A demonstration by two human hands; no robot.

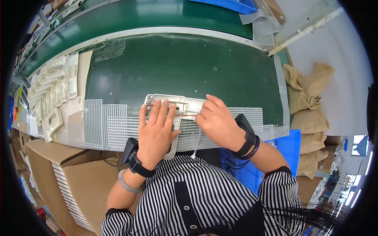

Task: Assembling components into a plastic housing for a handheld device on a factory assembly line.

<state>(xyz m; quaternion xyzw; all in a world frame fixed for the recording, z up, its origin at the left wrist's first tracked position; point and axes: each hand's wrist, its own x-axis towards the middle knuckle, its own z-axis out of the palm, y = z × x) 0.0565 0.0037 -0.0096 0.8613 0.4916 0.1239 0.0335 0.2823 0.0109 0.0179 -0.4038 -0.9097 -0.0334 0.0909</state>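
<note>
A white plastic housing (193, 105) lies near the table's front edge, its open side up, with red wires and small parts inside. My left hand (155, 129) rests flat over the left part of it, fingers stretched out and holding nothing. At the right end, my right hand (217, 121) is closed, thumb and fingers pinched where a thin red wire (186, 115) runs into them. Its fingertips are partly hidden. A second white plastic piece (173, 143) shows beneath my left hand, mostly covered. Below my right hand hangs a thin white strip (197, 143).
White plastic frames (59, 80) are piled at the left on cardboard. Grey mesh matting (118, 129) lines the front edge of the green table (169, 67). A blue bin (289, 147) is at the right, brown sacks (309, 120) beyond it. A large carton (51, 151) stands lower left.
</note>
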